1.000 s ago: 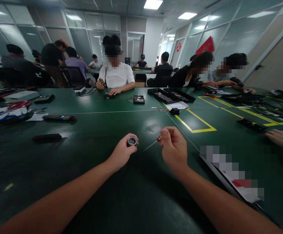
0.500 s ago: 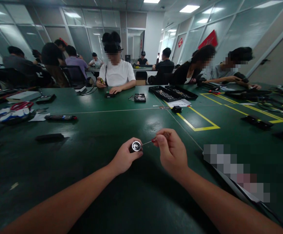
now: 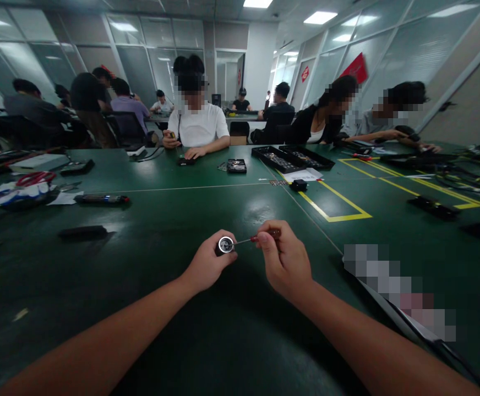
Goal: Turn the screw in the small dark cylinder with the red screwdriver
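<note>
In the head view, my left hand is wrapped round a black cylinder with a silver rim, its open end facing me. Small parts show inside that end, too small to make out. My right hand grips a screwdriver by its reddish-brown handle. The thin metal shaft points left, and its tip is at the cylinder's open end. Whether the tip touches a part inside, I cannot tell. Both hands are above the green table.
Black parts trays and a small black block lie farther back. A pen-like tool and a dark bar are at left. A blurred-out flat item lies at right. A person in white sits opposite.
Both hands have shifted slightly left with the cylinder and screwdriver. The screwdriver lies flatter and more of its handle shows. My grip on both things continues.
</note>
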A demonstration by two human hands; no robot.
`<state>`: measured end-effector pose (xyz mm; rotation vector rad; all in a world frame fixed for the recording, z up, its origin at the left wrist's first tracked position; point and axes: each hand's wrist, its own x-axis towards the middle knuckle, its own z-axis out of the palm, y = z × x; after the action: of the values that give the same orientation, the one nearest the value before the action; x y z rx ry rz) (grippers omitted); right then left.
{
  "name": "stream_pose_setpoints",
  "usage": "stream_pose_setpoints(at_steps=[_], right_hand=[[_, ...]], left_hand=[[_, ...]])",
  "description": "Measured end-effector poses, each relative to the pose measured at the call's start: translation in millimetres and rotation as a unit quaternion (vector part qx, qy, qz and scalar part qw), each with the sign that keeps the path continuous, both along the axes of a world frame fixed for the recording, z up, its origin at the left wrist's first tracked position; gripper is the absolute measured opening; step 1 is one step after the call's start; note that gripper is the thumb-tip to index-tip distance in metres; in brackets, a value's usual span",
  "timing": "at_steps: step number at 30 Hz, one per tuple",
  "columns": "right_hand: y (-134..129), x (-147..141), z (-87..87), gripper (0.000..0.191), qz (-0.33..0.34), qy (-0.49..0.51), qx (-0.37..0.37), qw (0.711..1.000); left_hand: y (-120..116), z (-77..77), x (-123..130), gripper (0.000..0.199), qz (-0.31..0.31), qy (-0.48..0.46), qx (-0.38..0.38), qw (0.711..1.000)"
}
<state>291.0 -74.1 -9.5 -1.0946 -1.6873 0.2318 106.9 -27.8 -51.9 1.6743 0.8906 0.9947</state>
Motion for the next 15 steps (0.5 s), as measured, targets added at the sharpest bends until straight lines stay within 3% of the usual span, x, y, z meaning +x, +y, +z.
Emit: stream_pose_setpoints(at_steps=[5, 15], right_hand=[[-0.8, -2.5, -0.8, 0.007, -0.004, 0.002, 0.000, 1.000], [7.3, -3.5, -8.6, 0.020, -0.038, 0.120, -0.081, 0.989]], left_hand=[[0.3, 0.5, -1.7, 0.017, 0.002, 0.011, 0.015, 1.000], [-2.8, 4.3, -2.8, 0.013, 0.005, 0.040, 0.041, 0.998]])
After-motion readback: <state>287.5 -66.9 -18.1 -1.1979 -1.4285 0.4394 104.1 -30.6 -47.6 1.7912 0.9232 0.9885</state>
